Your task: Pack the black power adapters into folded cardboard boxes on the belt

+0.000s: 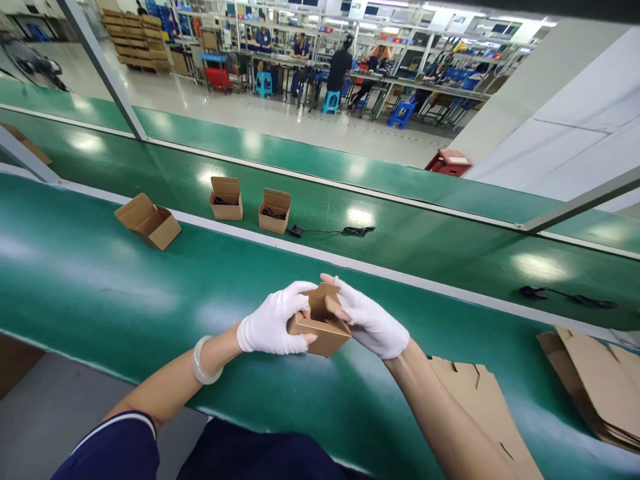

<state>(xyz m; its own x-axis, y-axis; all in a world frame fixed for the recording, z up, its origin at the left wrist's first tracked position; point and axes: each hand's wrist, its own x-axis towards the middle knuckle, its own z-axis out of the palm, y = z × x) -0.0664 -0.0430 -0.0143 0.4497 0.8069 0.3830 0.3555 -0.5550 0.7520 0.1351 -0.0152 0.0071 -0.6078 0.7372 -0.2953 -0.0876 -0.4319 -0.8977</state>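
Between my two white-gloved hands is a small brown cardboard box [325, 337], its top partly open. My left hand [277, 321] grips the box's left side, thumb on the front wall and fingers at the upper edge. On the other side, my right hand [373, 319] holds the right wall and a flap, with fingers reaching behind and over the opening. The inside of the box is mostly hidden. Beside my right forearm lies a flat, unfolded cardboard blank [475, 400] on the green bench [225, 380].
An open box [155, 227] stands left on the bench. Beyond the white rail, two open boxes [227, 203] hold dark cables, near a black power adapter [296, 231] with its cord. Another black cable [570, 297] lies right, above stacked cardboard blanks [600, 380]. People work in the background.
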